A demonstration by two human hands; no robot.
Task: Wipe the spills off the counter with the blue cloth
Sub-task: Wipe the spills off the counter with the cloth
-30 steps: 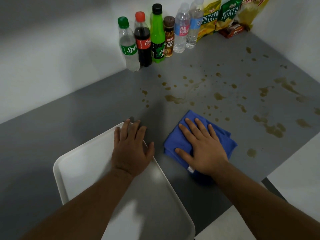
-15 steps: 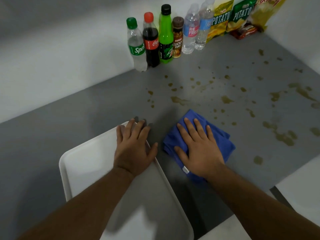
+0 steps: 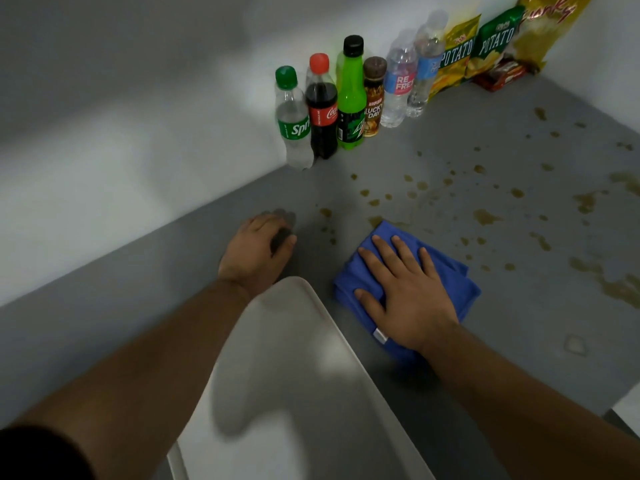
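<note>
Right grip (image 3: 405, 292) lies flat, fingers straight, pressing the blue cloth (image 3: 457, 285) beneath it onto the desk (image 3: 104, 323), ready to drag it across the spills (image 3: 485, 216) just ahead. Left grip (image 3: 254, 252), beyond the white tray (image 3: 311, 393), likely braces; its fingers are blurred, so I cannot tell their state.

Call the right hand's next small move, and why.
Probably slide the blue cloth forward and right: the right hand presses flat on it, its far edge meets the nearest brown spills, and most lie beyond on the counter.
</note>
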